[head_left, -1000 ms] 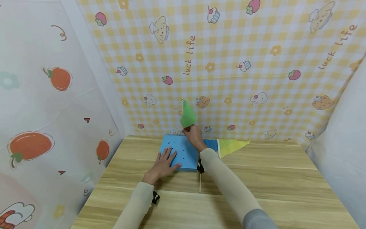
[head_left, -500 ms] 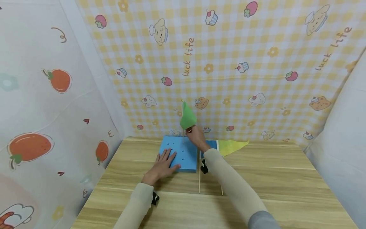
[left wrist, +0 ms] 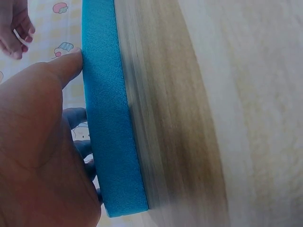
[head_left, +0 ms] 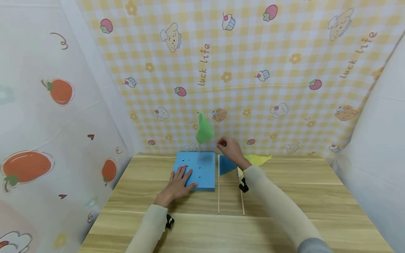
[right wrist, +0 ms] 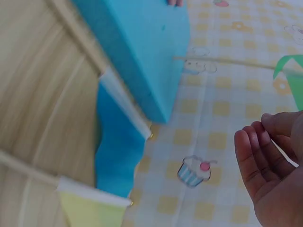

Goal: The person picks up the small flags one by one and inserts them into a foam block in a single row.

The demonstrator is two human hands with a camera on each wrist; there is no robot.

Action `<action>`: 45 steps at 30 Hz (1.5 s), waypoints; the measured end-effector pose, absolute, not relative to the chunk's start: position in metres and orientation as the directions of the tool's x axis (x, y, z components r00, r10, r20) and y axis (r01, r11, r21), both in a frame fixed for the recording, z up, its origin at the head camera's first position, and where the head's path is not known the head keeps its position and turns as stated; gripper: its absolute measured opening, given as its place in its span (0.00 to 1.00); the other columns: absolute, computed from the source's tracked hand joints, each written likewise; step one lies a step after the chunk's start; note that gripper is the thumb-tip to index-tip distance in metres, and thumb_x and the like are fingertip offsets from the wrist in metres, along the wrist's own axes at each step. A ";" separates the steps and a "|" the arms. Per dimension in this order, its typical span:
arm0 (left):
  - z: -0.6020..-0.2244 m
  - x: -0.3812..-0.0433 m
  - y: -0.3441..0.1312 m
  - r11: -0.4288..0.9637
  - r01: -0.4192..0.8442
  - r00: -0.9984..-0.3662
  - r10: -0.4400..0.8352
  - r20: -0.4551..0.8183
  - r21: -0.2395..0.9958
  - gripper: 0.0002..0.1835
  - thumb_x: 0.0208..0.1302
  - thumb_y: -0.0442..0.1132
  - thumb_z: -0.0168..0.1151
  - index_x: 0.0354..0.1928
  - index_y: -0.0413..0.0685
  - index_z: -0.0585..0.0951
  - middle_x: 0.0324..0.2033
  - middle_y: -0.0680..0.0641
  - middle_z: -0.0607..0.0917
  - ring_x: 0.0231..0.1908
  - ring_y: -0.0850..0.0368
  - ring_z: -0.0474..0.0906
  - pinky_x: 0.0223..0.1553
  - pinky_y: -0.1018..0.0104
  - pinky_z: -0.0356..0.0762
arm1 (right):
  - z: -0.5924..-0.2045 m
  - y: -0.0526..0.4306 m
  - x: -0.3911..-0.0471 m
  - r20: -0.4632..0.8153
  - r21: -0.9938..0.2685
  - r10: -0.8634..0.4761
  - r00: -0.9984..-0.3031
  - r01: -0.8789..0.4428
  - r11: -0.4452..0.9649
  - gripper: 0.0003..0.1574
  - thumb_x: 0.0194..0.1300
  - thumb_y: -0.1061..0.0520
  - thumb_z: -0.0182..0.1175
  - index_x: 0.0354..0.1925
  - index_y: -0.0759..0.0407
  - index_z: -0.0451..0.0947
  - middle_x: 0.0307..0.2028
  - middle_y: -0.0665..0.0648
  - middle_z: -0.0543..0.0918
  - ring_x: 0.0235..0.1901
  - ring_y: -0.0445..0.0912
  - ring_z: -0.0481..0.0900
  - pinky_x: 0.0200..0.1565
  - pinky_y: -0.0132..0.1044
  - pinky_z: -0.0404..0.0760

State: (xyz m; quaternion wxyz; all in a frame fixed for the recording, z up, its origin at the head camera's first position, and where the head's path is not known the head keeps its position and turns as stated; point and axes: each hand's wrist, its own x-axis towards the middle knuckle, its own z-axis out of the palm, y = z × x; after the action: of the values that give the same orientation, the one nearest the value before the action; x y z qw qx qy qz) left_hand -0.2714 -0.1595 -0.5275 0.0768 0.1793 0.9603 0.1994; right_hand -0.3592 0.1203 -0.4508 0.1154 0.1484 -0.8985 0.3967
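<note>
My left hand (head_left: 177, 185) rests with fingers spread on a blue foam block (head_left: 207, 177) that has several small holes in its top. The left wrist view shows the thumb along the block's side (left wrist: 109, 118). A green pennant flag (head_left: 204, 130) on a thin stick stands upright in the back part of the block; the right wrist view shows the stick (right wrist: 227, 61) entering the foam. To the right of that flag, my right hand (head_left: 233, 149) hovers in the air, holding nothing. Its fingers (right wrist: 248, 156) are slightly bent, the thumb close to the fingertips.
Right of the block lie a blue flag (head_left: 226, 165) and a yellow flag (head_left: 257, 160), sticks pointing toward me. The right forearm partly covers the yellow one. A yellow-checked cloth backdrop (head_left: 240, 98) rises behind the wooden table (head_left: 294, 200).
My right hand has let go of the green flag and moved right, away from it. The flag stays standing in the block. My left hand has kept its place on the block.
</note>
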 end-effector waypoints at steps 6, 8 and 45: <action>-0.528 -0.271 -0.163 0.851 0.321 -0.923 0.380 -0.066 0.417 0.42 0.81 0.60 0.53 0.85 0.45 0.58 0.85 0.34 0.47 0.85 0.32 0.38 0.82 0.30 0.34 | -0.461 0.139 -0.351 0.312 -0.663 -0.175 -0.934 -0.346 0.664 0.08 0.75 0.58 0.67 0.45 0.62 0.88 0.43 0.62 0.91 0.42 0.55 0.88 0.47 0.51 0.88; -0.528 -0.270 -0.163 0.844 0.328 -0.922 0.385 -0.053 0.425 0.42 0.81 0.60 0.54 0.84 0.43 0.59 0.85 0.33 0.48 0.85 0.30 0.39 0.82 0.29 0.34 | -0.464 0.145 -0.348 0.317 -0.649 -0.182 -0.931 -0.353 0.674 0.08 0.75 0.58 0.67 0.44 0.63 0.88 0.41 0.62 0.91 0.41 0.55 0.89 0.45 0.51 0.88; -0.527 -0.260 -0.154 0.850 0.323 -0.924 0.378 -0.056 0.415 0.42 0.81 0.61 0.53 0.84 0.44 0.59 0.85 0.34 0.49 0.85 0.32 0.40 0.82 0.29 0.37 | -0.529 0.191 -0.277 -0.011 -0.528 -0.181 -0.983 -0.148 0.836 0.25 0.70 0.47 0.71 0.20 0.54 0.76 0.16 0.48 0.74 0.18 0.40 0.67 0.24 0.33 0.65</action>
State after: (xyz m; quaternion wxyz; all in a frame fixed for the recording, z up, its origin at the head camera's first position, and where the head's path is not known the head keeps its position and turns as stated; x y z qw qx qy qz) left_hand -0.2600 -0.1540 -0.5274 0.0679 0.1828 0.9595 0.2035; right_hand -0.2771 0.1906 -0.5293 -0.0302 0.0859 -0.9577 0.2730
